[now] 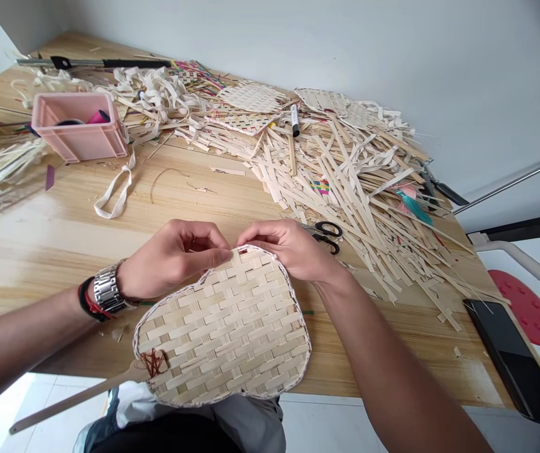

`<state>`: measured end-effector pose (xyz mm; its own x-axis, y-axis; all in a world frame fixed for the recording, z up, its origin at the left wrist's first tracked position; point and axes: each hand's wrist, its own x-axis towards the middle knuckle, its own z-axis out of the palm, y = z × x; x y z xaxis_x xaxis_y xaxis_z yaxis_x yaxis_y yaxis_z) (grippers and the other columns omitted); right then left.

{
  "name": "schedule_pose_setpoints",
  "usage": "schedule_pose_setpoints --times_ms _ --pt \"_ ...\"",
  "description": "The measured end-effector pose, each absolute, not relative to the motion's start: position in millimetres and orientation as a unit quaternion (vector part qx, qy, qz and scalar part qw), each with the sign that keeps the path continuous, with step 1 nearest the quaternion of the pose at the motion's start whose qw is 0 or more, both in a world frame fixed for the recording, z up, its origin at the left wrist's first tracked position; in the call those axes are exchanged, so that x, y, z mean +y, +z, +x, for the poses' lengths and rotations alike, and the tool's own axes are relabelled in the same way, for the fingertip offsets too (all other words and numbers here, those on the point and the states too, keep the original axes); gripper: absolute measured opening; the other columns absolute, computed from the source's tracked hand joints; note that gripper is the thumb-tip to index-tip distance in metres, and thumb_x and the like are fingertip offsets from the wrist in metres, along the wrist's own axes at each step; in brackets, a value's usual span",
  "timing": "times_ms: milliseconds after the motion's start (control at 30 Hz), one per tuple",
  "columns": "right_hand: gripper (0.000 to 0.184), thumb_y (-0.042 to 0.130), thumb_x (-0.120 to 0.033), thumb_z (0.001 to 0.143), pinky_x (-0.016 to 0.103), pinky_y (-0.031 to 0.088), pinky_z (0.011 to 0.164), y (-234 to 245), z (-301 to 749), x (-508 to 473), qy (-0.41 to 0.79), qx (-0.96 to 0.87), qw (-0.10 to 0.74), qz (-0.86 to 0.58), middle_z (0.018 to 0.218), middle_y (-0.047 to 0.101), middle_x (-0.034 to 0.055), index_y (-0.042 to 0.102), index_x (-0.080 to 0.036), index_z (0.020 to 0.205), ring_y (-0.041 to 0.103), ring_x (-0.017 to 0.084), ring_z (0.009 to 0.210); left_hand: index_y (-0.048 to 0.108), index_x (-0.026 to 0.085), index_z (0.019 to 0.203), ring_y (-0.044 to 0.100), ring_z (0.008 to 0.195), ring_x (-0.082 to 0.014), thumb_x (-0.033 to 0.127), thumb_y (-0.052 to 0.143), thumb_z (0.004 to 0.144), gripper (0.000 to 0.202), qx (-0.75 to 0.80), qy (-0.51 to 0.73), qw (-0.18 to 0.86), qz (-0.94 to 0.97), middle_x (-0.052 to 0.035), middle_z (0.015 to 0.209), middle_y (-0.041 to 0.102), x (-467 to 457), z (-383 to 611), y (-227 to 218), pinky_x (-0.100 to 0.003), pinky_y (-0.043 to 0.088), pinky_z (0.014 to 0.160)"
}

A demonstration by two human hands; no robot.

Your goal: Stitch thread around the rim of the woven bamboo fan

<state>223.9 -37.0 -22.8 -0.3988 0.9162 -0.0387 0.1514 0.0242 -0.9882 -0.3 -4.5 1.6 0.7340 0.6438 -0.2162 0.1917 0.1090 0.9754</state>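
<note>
A woven bamboo fan (232, 327) tilts over the table's front edge and my lap, its wooden handle pointing to the lower left. Reddish-brown thread binds the handle to the woven part, and a pale stitched trim runs round the rim. My left hand (175, 258) pinches the fan's upper rim between thumb and fingers. Close beside it, my right hand (288, 245) grips the same rim, with its fingertips partly hidden behind the edge. Black-handled scissors (327, 236) lie just past my right hand, their blades partly covered by it.
Loose bamboo strips (326, 182) are heaped at the back and right. A pink plastic basket (81, 132) holds a spool. White ribbon (119, 189), a marker (295, 121) and woven pieces (251, 97) lie behind. A black phone (510, 352) rests at the right edge.
</note>
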Motion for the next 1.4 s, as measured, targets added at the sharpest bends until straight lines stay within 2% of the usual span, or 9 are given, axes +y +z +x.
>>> schedule_pose_setpoints --times_ms 267,567,833,1400 --pt "0.009 0.068 -0.025 0.086 0.021 0.047 0.070 -23.2 221.5 -38.2 0.547 -0.628 0.352 -0.428 0.086 0.071 -0.0005 0.073 -0.018 0.086 0.064 0.009 0.077 0.066 0.012 0.079 0.038 0.049 -0.0060 0.028 0.065 0.087 0.017 0.327 0.161 0.672 0.645 0.0022 0.060 0.054 -5.0 -0.8 1.5 -0.019 0.027 0.044" --pt "0.010 0.067 -0.025 0.086 0.021 0.048 0.070 -23.3 217.9 -36.4 0.546 -0.637 0.344 -0.422 0.082 0.070 -0.0003 0.072 -0.016 0.083 0.063 0.009 0.074 0.064 0.012 0.076 0.032 0.044 -0.0036 0.023 0.062 0.089 0.016 0.321 0.155 0.680 0.641 0.0060 0.052 0.045 -4.8 -0.3 3.3 -0.015 0.023 0.039" --pt "0.019 0.078 -0.030 0.077 0.020 0.048 0.067 -30.6 220.4 -34.5 0.620 -0.560 0.361 -0.415 0.083 0.067 0.0001 0.068 -0.016 0.085 0.061 0.010 0.074 0.063 0.012 0.077 0.034 0.045 -0.0050 0.027 0.063 0.090 0.020 0.321 0.158 0.675 0.646 0.0044 0.054 0.046 -4.3 -0.5 1.2 -0.017 0.024 0.041" --pt "0.017 0.076 -0.031 0.080 0.021 0.045 0.065 -30.6 226.9 -32.1 0.606 -0.580 0.350 -0.418 0.080 0.067 -0.0004 0.069 -0.016 0.084 0.059 0.009 0.070 0.062 0.013 0.078 0.035 0.046 -0.0044 0.024 0.061 0.090 0.016 0.319 0.159 0.678 0.643 0.0046 0.056 0.047 -5.4 -0.4 4.5 -0.015 0.025 0.040"
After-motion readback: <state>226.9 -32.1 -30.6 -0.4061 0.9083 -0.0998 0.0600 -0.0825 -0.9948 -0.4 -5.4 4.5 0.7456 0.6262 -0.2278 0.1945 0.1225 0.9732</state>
